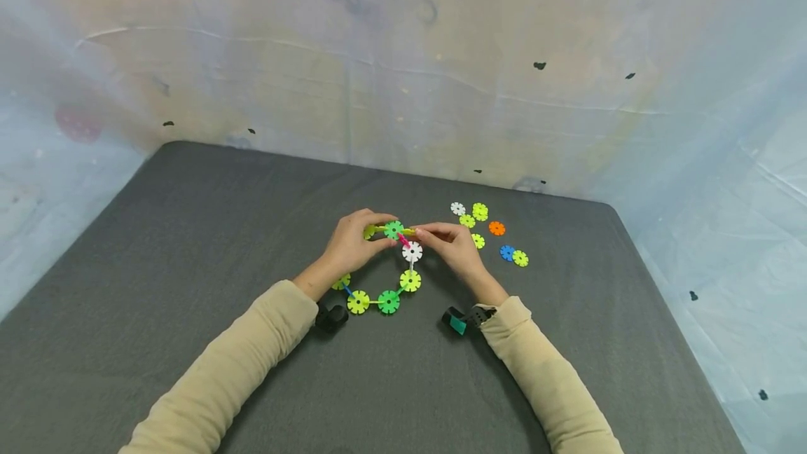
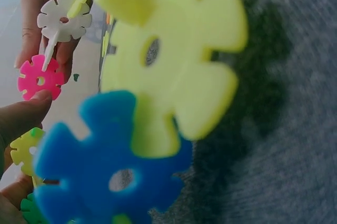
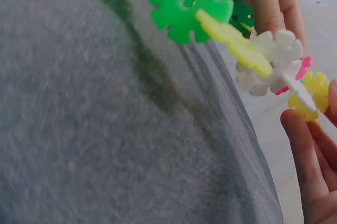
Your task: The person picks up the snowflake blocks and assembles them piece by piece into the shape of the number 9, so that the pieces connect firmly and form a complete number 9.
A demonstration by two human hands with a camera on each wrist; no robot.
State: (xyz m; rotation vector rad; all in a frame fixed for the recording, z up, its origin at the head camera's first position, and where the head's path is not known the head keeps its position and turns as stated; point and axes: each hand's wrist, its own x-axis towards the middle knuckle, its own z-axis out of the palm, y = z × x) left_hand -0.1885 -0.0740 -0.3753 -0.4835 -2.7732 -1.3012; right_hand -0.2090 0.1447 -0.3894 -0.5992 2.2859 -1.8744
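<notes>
Both hands hold up the far part of a looped chain of notched, flower-shaped plastic discs. My left hand (image 1: 356, 240) grips the chain between thumb and fingers, around a green disc (image 1: 394, 230). Opposite it, my right hand (image 1: 457, 247) pinches a yellow disc (image 3: 317, 95) with its fingertips. Between the hands, a pink disc (image 1: 403, 239) joins a white disc (image 1: 412, 251). Closer to me, the chain runs through yellow-green discs (image 1: 358, 302) and another green disc (image 1: 388, 302). A blue disc (image 2: 113, 166) looms large in the left wrist view.
Right of the hands, loose discs lie scattered on the dark grey table (image 1: 391, 384): a white one (image 1: 457, 209), an orange one (image 1: 497, 228), a blue one (image 1: 507, 253) and several yellow-green ones (image 1: 480, 211). Translucent sheeting (image 1: 403, 76) hangs behind the table and at both sides.
</notes>
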